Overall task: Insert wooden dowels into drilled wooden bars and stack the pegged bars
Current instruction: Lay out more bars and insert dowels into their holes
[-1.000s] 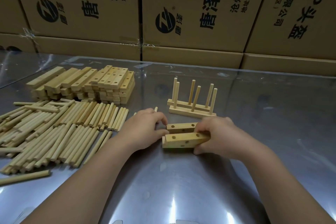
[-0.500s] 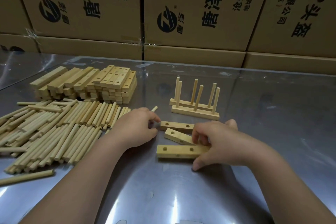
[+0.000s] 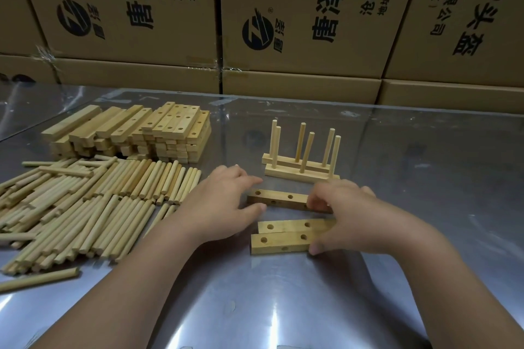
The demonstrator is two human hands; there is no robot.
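Three drilled wooden bars lie flat on the metal table: a far bar (image 3: 279, 199), a middle bar (image 3: 295, 225) and a near bar (image 3: 279, 243); the middle and near bars touch side by side. My left hand (image 3: 224, 204) holds the far bar's left end between thumb and fingers. My right hand (image 3: 348, 218) spans the right ends of all three, fingers curled over the far bar and thumb against the near one. Two pegged bars (image 3: 300, 174), each with three upright dowels, stand just behind.
A wide pile of loose dowels (image 3: 93, 201) lies to the left, with one stray dowel (image 3: 39, 279) nearer me. A stack of drilled bars (image 3: 136, 133) sits behind the pile. Cardboard boxes (image 3: 297, 22) wall off the table's back edge.
The bars were bunched in my hands, then spread out. The middle bar now lies straight against the near one. My left hand has moved right to the far bar's end.
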